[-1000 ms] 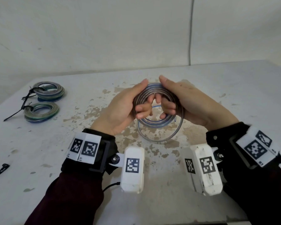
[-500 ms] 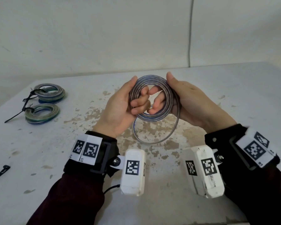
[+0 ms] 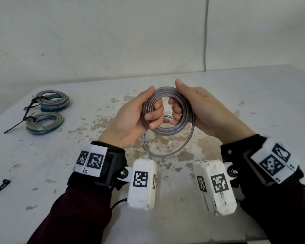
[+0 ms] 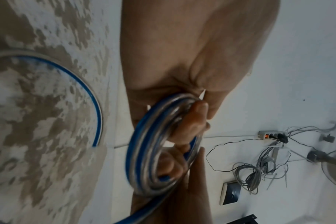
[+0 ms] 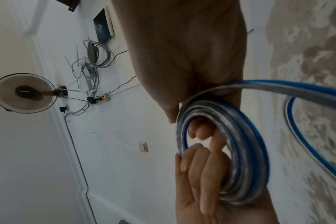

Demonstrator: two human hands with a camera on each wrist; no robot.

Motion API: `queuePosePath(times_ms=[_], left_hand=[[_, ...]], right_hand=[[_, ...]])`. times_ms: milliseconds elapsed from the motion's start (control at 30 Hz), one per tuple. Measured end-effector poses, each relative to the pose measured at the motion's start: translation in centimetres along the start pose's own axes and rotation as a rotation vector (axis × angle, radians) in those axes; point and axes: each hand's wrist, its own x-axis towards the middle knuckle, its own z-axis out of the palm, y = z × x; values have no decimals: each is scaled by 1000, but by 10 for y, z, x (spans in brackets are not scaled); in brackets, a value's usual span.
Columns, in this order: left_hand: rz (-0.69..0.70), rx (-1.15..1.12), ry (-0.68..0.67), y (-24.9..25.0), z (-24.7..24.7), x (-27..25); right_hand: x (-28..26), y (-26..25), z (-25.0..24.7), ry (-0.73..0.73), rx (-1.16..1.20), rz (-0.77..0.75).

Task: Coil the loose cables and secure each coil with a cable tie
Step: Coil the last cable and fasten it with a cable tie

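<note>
The coil (image 3: 167,110) of clear and blue cable is up in the air, over the middle of the table (image 3: 253,106), held between both hands. The left hand (image 3: 130,118) grips the left side of the ring, thumb on the outside and fingers curled in through the hole. The right hand (image 3: 202,110) grips the right side the same way. Holding it from both sides like this seems to keep the loops stacked together so they do not spring apart. One last big loop (image 3: 165,152) hangs down lower than the rest, near the person, and it looks like it needs to be pulled in tight with the others. That is likely the job right now: making the ring neat before it gets tied. Far off on the left side of the table lie two finished coils (image 3: 49,111), one just behind the other, each with a black cable tie (image 3: 27,110) around it. They seem to be put there to stay out of the way. Another black tie (image 3: 0,188) lies at the near left edge of the table, well apart from the hands. It is probably waiting for this coil, so one hand will have to let go to fetch it.
</note>
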Motion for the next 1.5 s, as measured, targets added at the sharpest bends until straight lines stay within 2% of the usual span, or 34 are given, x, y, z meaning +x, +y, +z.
queuePosePath(times_ms=[133,300,367,467,600,800,900,1033,1100,1167,1233,1300,1400,1500], left_hand=[[25,-46,-9,2,-2,-1],[-96,208,36,5,-2,-2],[-81,231,79,4,0,-2],[-10,140,121,2,-1,0],[54,-31,107,3,-5,3],[-40,170,28,0,-4,0],[30,176,106,-3,-4,1],[174,-27,247,-4,-5,4],[201,-30,304,-3,-7,4],[155,-12,230,-2,-7,3],[42,35,110,1,-6,0],[-13,121,73,2,-4,0],[71,126,145,-2,-4,3],[146,-16,180,-5,-7,5]], right_hand=[[-1,-1,-4,4,-37,-37],[1,4,2,15,-169,-65],[1,5,4,5,-172,-50],[0,2,5,-39,-78,-10],[0,-3,2,-77,78,54],[-2,0,3,-34,-80,60],[-2,0,3,-52,-42,44],[0,2,4,-64,30,-14],[1,5,8,-67,24,-47],[1,5,10,-51,36,-55],[-1,3,6,-46,-19,-44],[-3,2,3,-70,-95,-28],[-2,2,3,-59,-73,-17],[1,1,1,-46,20,-9]])
